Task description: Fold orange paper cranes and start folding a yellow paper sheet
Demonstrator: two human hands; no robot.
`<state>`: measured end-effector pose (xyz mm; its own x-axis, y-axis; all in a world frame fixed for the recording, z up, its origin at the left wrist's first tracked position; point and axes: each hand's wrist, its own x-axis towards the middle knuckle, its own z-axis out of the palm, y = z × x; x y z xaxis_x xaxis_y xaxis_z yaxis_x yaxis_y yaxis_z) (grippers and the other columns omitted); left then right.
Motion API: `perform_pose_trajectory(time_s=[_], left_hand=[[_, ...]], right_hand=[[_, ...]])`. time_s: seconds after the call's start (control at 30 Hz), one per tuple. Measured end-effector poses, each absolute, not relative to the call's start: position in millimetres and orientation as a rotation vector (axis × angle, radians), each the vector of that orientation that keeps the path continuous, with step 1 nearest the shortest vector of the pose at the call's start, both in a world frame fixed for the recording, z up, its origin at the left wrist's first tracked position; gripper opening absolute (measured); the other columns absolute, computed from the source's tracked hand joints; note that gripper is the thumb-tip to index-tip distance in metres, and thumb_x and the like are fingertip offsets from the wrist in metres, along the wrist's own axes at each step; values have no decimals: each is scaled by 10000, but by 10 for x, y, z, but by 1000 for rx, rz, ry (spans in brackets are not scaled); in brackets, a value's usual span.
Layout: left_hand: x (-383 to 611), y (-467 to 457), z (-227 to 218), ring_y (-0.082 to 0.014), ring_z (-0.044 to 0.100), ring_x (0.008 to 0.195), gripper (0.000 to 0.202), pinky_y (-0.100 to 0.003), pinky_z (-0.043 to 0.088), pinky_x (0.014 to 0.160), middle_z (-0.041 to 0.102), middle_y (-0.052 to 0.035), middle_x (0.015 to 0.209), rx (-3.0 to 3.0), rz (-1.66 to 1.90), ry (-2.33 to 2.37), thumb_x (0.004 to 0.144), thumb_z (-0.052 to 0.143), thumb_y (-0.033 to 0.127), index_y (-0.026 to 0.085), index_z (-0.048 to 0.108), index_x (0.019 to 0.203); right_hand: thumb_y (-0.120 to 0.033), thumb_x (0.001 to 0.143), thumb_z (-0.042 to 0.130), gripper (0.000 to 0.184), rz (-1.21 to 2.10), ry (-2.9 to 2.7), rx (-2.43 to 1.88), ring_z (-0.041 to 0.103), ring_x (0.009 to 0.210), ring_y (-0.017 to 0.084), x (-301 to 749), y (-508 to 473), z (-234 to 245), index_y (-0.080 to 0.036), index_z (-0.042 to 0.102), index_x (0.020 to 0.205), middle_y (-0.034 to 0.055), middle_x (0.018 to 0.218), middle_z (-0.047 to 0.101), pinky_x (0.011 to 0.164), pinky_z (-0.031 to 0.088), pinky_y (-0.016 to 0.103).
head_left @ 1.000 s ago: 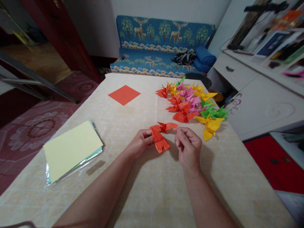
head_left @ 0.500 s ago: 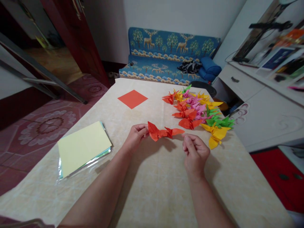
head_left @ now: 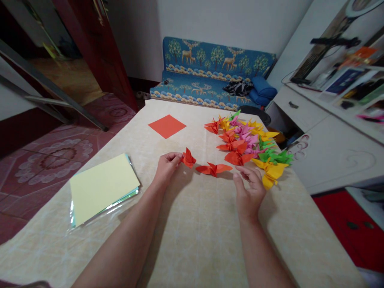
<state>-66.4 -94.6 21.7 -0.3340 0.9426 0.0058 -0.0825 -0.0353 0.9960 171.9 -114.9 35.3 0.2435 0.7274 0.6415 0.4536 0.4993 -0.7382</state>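
Observation:
Between thumb and fingers, my left hand (head_left: 168,167) pinches a red origami crane (head_left: 189,159) by its edge. A second red folded-paper crane (head_left: 213,169) rests on the table just to the right of it, wings spread, with a small gap between the two. My right hand (head_left: 251,190) is open beside this crane's right wing tip, thumb and forefinger apart, holding nothing. Beyond the hands lies a flat red paper square (head_left: 167,126).
Many folded cranes in red, pink, green and yellow crowd the table's right side, a yellow crane (head_left: 271,172) nearest. At left lies a stack of coloured paper (head_left: 103,188) on a clear plastic sleeve. A blue sofa (head_left: 192,76) stands behind the table (head_left: 192,240).
The two red cranes, close together before, are now apart. My left hand has drawn one to the left and up. My right hand's fingers have opened away from the other crane's wing.

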Motion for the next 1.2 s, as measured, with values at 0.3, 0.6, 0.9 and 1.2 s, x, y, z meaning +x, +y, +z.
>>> perform_pose_trajectory(time_s=[0.3,0.6,0.9,1.2], left_hand=[[-653,-891,205,-127,548,594,359,-228,392,544,661,-60,780,1032,1536,1486,674,666,350,128,679,956],[-549,-1051,345,-79,454,556,223,-216,378,557,610,-52,968,1270,1897,1594,775,601,300,188,662,958],[-115,-1254,418,-186,539,818,412,-247,417,640,621,-94,992,1719,1475,1293,653,750,337,214,677,1039],[-90,-1199,333,-182,576,801,275,-236,418,651,665,-90,926,1314,1218,966,738,677,331,142,707,937]], right_hand=[[-287,804,588,371,391,-1561,-1240,614,815,171,1668,-1022,196,-207,620,1165,98,1104,601,682,516,300],[-274,786,616,212,670,-1382,-1202,650,824,200,1621,-1054,232,-152,708,933,89,905,705,757,528,358],[-294,761,677,274,917,-1163,-1152,664,663,161,1477,-1252,391,-167,702,1002,65,801,732,643,537,296],[-256,793,644,397,1095,-1188,-998,619,606,120,1398,-1349,459,-180,591,1179,41,808,716,614,513,264]])
